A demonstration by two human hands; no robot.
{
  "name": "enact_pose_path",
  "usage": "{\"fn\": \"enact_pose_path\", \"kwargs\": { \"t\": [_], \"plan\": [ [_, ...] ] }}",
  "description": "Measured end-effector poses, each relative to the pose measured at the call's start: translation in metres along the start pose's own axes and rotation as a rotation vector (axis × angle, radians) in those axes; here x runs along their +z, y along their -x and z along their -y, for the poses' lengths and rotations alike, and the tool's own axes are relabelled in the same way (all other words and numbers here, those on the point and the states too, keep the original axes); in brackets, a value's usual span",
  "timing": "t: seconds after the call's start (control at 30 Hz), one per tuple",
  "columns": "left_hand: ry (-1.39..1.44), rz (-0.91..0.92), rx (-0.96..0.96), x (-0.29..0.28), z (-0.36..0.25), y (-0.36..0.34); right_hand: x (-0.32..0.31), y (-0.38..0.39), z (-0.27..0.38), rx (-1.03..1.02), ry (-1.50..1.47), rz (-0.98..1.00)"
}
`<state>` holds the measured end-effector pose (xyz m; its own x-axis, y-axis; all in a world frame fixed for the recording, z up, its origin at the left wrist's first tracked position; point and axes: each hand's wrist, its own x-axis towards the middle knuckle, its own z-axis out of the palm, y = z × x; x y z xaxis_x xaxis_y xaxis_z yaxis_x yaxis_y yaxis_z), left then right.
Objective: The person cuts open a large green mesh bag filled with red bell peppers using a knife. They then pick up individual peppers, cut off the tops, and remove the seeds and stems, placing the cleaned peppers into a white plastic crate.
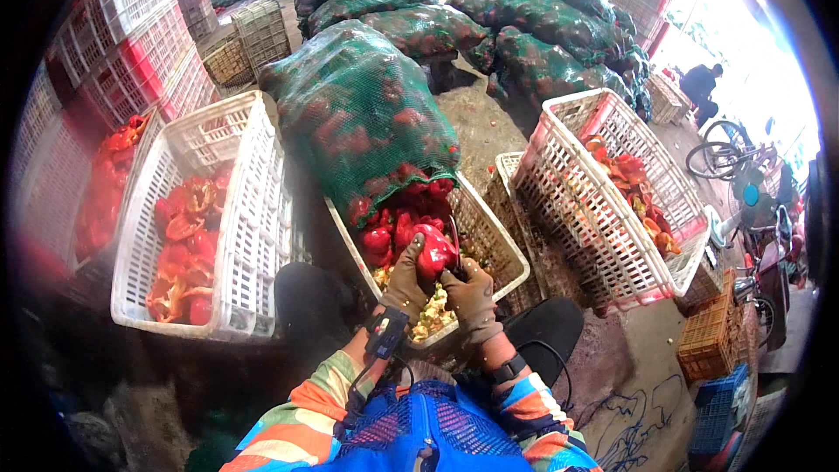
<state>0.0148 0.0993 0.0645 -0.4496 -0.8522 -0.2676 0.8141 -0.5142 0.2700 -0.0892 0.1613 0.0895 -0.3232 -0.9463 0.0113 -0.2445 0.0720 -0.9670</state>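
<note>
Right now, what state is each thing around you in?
Left hand: gloved, holding the red pepper.
Right hand: gloved, at the pepper, grip unclear.
Red pepper: glossy, underside hidden.
Green net sack: open, peppers at its mouth.
Middle crate: holding peppers, pale scraps.
Left crate: partly filled.
Right crate: partly filled.
Rear sacks: bulging.

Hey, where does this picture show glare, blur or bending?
Head view throughout: background blown out to white beside the distant person, upper right; haze softens the far-left peppers; upper-left stacked crates lean near the black rim; the red pepper at the left hand carries small highlights yet looks fairly sharp.
</note>
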Motion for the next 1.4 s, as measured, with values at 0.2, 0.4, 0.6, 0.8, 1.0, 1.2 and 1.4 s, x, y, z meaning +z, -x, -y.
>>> {"fn": "enact_pose_path", "kwargs": {
  "t": [0.2, 0.4, 0.6, 0.8, 1.0, 1.2, 1.4],
  "plan": [
    [0.06, 0.065, -0.083, -0.002, -0.014, 0.015, 0.018, 0.009, -0.006, -0.176, 0.08, -0.053],
    [-0.144, -0.018, 0.051, -0.007, -0.01, 0.015, 0.018, 0.021, 0.012, 0.411, -0.458, 0.097],
    [-0.355, -0.14, 0.089, -0.03, -0.01, -0.004, 0.012, 0.026, 0.036, 0.583, -0.6, 0.097],
    [-0.544, -0.188, 0.174, -0.017, -0.006, 0.0, -0.006, 0.024, 0.043, 0.633, -0.497, 0.149],
    [-0.603, -0.265, 0.254, -0.067, -0.039, -0.02, -0.034, 0.024, 0.067, 0.59, -0.202, 0.332],
    [-0.309, -0.05, 0.268, 0.013, -0.103, 0.001, -0.056, 0.017, 0.057, 0.575, -0.278, 0.263],
    [0.18, 0.48, 0.524, 0.042, -0.218, 0.031, -0.037, -0.007, 0.021, 0.663, -0.367, 0.284]
  ]
}}
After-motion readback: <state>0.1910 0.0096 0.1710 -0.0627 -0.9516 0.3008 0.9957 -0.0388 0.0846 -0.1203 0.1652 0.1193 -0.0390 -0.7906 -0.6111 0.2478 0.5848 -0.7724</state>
